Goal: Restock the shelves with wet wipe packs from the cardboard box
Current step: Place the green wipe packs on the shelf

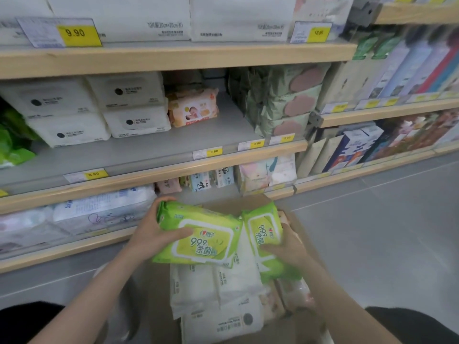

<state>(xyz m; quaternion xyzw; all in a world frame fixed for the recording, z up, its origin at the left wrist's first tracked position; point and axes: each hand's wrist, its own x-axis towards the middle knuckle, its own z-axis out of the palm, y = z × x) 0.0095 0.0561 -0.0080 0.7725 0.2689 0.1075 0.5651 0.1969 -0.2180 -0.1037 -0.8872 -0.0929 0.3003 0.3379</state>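
My left hand (154, 234) grips a green wet wipe pack (198, 234) by its left end, thumb on top, holding it flat above the cardboard box (293, 326). My right hand (285, 247) holds a second green pack (265, 234) upright along the box's right side. White wipe packs (218, 294) lie stacked in the box below both hands. The middle shelf (154, 150) has a bare grey stretch in front of a peach baby-wipe pack (192, 108).
White packs (104, 110) fill the shelf's left, green-and-pink packs (280, 105) its right. Green packs (12, 142) sit at the far left. The lower shelf (74, 249) holds pale packs. Grey floor (385, 219) lies to the right. Boxed goods fill the shelves at right.
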